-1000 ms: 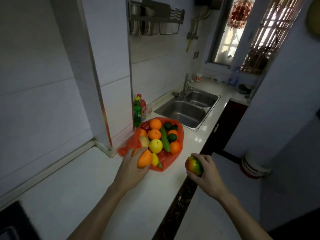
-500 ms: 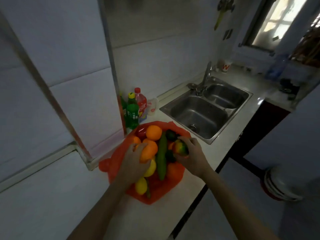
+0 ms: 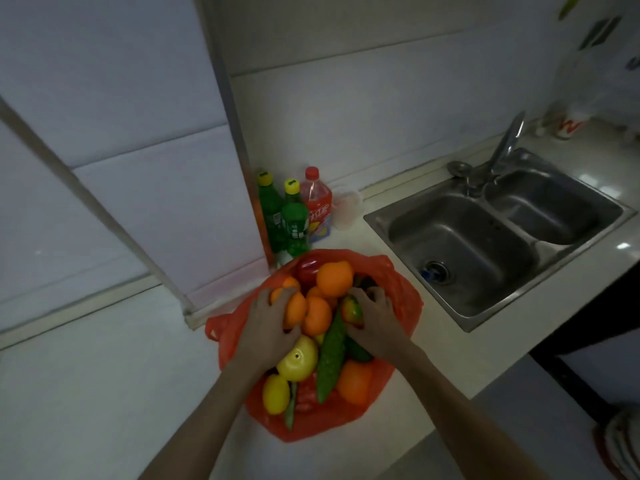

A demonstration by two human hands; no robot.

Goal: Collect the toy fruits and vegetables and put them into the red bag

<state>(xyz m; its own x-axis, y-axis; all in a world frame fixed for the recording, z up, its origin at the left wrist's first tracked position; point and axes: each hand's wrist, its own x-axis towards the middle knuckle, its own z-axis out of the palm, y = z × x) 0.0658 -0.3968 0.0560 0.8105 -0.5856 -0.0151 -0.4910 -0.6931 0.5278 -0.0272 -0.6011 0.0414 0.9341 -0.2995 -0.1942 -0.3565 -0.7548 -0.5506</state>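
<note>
The red bag (image 3: 403, 296) lies open on the white counter (image 3: 104, 393), full of toy produce: oranges (image 3: 334, 278), a yellow fruit (image 3: 298, 358), a lemon (image 3: 275, 393) and a long green cucumber (image 3: 330, 355). My left hand (image 3: 266, 327) grips an orange toy fruit (image 3: 295, 309) over the bag's left side. My right hand (image 3: 375, 318) holds a red-green mango (image 3: 351, 310) down among the fruits in the bag's middle.
Two green bottles (image 3: 294, 225) and a red-capped bottle (image 3: 317, 206) stand behind the bag against the wall. A steel double sink (image 3: 485, 237) with a tap (image 3: 505, 143) lies to the right. The counter's front edge runs just below the bag.
My right hand has carried the mango from beyond the counter edge into the bag. My left hand has moved the orange further over the pile. The view has tilted down and closer.
</note>
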